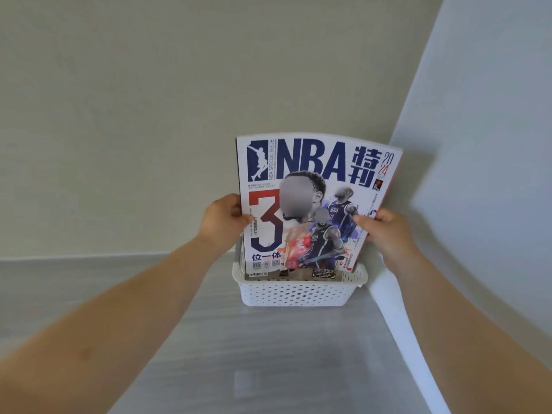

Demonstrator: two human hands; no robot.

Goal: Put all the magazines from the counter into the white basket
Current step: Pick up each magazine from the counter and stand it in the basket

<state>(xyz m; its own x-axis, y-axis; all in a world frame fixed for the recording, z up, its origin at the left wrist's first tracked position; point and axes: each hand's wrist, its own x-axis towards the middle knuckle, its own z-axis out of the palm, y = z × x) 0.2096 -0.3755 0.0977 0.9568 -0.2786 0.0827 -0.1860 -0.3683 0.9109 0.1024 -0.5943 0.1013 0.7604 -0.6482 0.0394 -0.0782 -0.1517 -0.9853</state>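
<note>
A basketball magazine [310,162] with a white cover, blue title letters and a large red and blue "3" stands upright, its lower edge inside the white perforated basket [298,294]. My left hand [222,219] grips the magazine's left edge and my right hand [385,228] grips its right edge. A red-edged magazine [393,182] shows just behind it on the right. In the basket, in front of the held cover, the dark top edges of other magazines [324,274] peek out.
The basket sits on a grey wood-grain counter [268,354] in the corner where the beige back wall [149,115] meets a pale right wall [493,144]. A white trim strip [397,321] runs along the counter's right edge.
</note>
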